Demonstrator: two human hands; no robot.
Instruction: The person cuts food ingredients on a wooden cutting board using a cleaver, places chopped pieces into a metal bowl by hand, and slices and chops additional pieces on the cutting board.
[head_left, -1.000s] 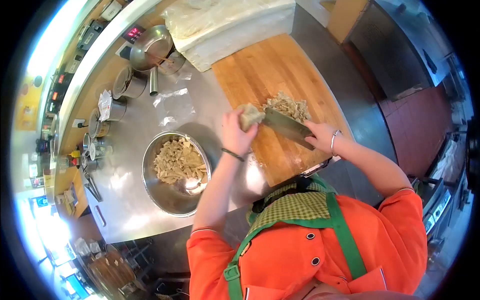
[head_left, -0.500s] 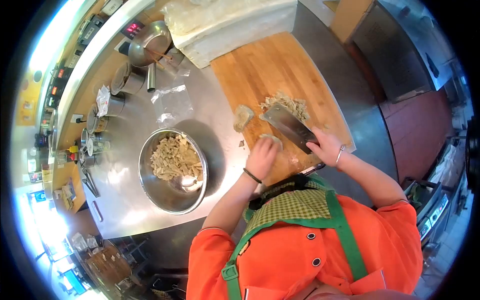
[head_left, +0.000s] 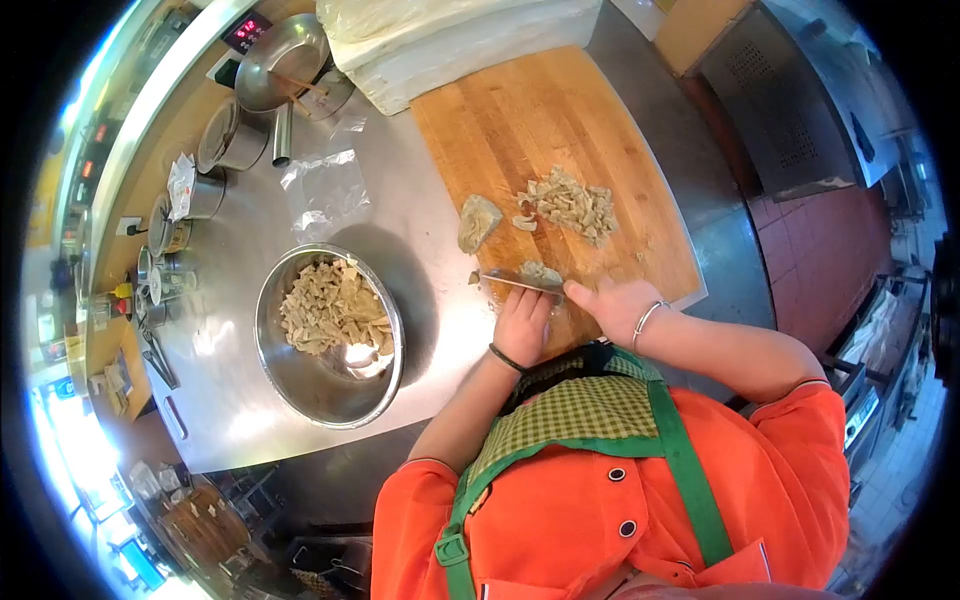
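Cleaver (head_left: pixel 508 280) on the board's near-left part, blade seen nearly edge-on at the left fingertips.

A small piece (head_left: pixel 541 270) shows just beyond the blade; the right hand (head_left: pixel 615 305) has its fingers closed round the handle, while the left hand (head_left: pixel 522 325) has its fingers bunched close together, and whether they pinch anything cannot be told; compared with half a second ago, the cleaver has left the cut pile (head_left: pixel 575 205) and come toward the body, and the chunk (head_left: pixel 479 222) remains at the board's left edge; the bowl (head_left: pixel 300 375) stands apart on the steel table (head_left: pixel 240 250); the board (head_left: pixel 510 110) is bare from the pile up to the white box (head_left: pixel 450 70), its near edge close to the apron (head_left: pixel 570 415).
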